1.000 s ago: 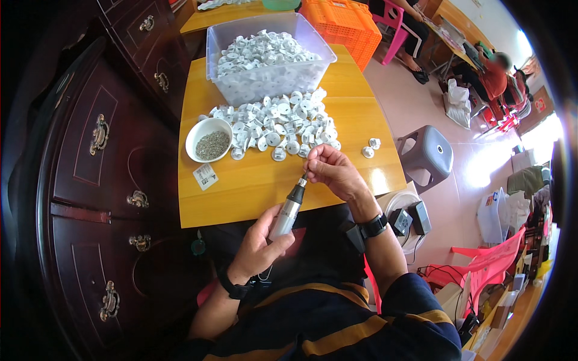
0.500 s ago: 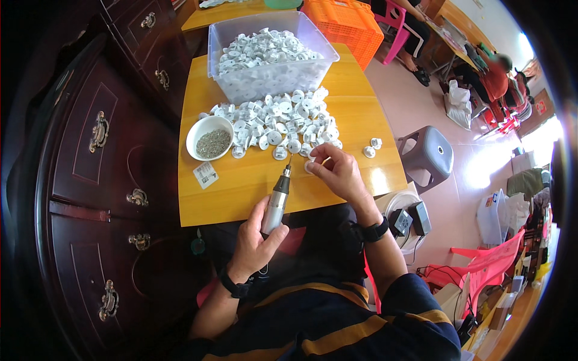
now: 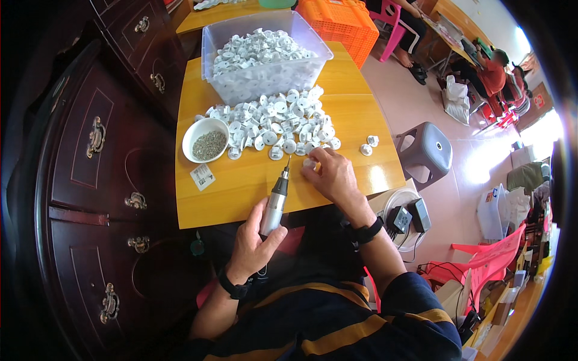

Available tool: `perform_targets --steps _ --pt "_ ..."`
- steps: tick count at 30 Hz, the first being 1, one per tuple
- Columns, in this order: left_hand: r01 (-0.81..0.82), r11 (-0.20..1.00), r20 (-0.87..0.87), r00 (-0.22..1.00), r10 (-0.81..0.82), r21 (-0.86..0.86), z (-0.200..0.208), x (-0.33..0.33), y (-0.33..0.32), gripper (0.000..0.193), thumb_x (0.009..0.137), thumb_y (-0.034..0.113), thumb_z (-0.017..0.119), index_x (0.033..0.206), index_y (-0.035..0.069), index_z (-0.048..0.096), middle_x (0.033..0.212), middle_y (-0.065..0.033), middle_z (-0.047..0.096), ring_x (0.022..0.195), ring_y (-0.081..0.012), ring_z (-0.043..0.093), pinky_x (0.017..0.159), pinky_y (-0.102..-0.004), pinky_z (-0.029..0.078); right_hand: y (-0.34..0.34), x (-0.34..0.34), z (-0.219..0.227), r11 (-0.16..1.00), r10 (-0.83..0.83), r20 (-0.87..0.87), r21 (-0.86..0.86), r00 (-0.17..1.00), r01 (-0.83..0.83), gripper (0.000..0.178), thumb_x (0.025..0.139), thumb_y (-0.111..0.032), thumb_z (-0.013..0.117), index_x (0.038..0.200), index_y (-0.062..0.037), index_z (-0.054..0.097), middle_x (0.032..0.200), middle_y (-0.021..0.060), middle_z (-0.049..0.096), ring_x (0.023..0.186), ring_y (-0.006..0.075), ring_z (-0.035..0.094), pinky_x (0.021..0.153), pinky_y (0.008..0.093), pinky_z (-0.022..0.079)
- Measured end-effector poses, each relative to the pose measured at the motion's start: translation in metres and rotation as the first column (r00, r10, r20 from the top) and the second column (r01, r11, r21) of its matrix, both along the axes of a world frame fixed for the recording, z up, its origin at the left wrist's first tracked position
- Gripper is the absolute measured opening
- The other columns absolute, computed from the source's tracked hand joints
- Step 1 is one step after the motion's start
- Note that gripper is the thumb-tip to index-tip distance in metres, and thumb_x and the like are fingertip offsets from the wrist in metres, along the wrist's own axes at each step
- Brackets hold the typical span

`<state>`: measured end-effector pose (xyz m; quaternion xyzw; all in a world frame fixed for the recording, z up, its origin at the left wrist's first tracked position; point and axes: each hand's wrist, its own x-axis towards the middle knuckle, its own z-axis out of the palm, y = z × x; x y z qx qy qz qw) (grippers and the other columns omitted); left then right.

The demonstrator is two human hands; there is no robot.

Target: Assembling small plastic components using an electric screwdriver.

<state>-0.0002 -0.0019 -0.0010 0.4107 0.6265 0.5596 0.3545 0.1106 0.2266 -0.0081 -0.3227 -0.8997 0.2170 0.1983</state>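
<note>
A bin (image 3: 265, 66) stands behind the heap of parts (image 3: 274, 123); a bowl (image 3: 205, 139) sits left of it.

The right hand (image 3: 334, 174) covers most of the small white part (image 3: 309, 163) at its fingertips, so its shape cannot be told. The tool's (image 3: 275, 202) lower end is hidden inside the left hand (image 3: 253, 243). The tip is too small to make out. The grains in the white bowl (image 3: 205, 139) blur together. The orange crate (image 3: 334, 18) is cut off by the top edge.
</note>
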Motion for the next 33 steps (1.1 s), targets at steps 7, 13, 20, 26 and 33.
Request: perform_targets --steps 7,13,20,26,33 --pt "-0.003 1.0 -0.038 0.999 0.003 -0.004 -0.002 0.001 -0.001 0.063 0.097 0.022 0.07 0.148 -0.002 0.042 0.097 -0.0037 0.061 0.075 -0.0075 0.057 0.067 -0.0238 0.048 0.008 0.005 0.007 0.96 0.029 -0.277 -0.261 0.961 -0.104 0.027 0.09 -0.004 0.064 0.116 -0.0015 0.068 0.085 0.0138 0.073 0.073 0.0178 0.071 0.07 0.03 0.056" --pt "0.024 1.0 -0.002 1.0 -0.024 -0.012 -0.003 0.003 -0.001 0.063 0.097 0.021 0.07 0.149 -0.002 0.042 0.096 -0.0036 0.062 0.074 -0.0077 0.058 0.066 -0.0243 0.049 0.008 0.0 -0.007 0.784 -0.035 -0.385 -0.583 0.922 -0.213 0.023 0.094 -0.009 0.068 0.116 -0.0019 0.07 0.082 0.003 0.071 0.074 0.0074 0.065 0.07 0.0254 0.054" --pt "0.061 0.998 0.022 0.998 -0.061 -0.022 -0.003 0.004 -0.001 0.064 0.097 0.022 0.071 0.149 -0.002 0.042 0.097 -0.0037 0.062 0.073 -0.0075 0.057 0.065 -0.0245 0.05 0.003 -0.003 -0.013 0.715 -0.098 -0.398 -0.665 0.912 -0.214 0.025 0.094 -0.013 0.072 0.117 -0.003 0.071 0.081 0.0022 0.072 0.074 0.0066 0.065 0.067 0.0246 0.053" --pt "0.055 0.996 0.018 0.998 -0.054 -0.075 0.0 0.003 -0.002 0.065 0.095 0.024 0.071 0.147 -0.002 0.043 0.107 -0.0134 0.065 0.09 -0.0186 0.063 0.08 -0.031 0.05 0.004 -0.002 -0.017 0.73 -0.105 -0.366 -0.66 0.924 -0.179 0.025 0.092 -0.015 0.074 0.115 -0.0059 0.074 0.08 0.0029 0.073 0.072 0.0054 0.064 0.066 0.0241 0.052" --pt "0.058 0.991 0.024 0.998 -0.056 -0.119 0.003 0.002 -0.002 0.065 0.094 0.026 0.071 0.145 -0.003 0.044 0.117 -0.0224 0.068 0.108 -0.0298 0.069 0.095 -0.0373 0.051 0.001 -0.003 -0.016 0.763 -0.096 -0.39 -0.62 0.916 -0.184 0.024 0.091 -0.016 0.075 0.114 -0.0075 0.075 0.078 0.0019 0.072 0.07 0.004 0.063 0.063 0.0236 0.051"
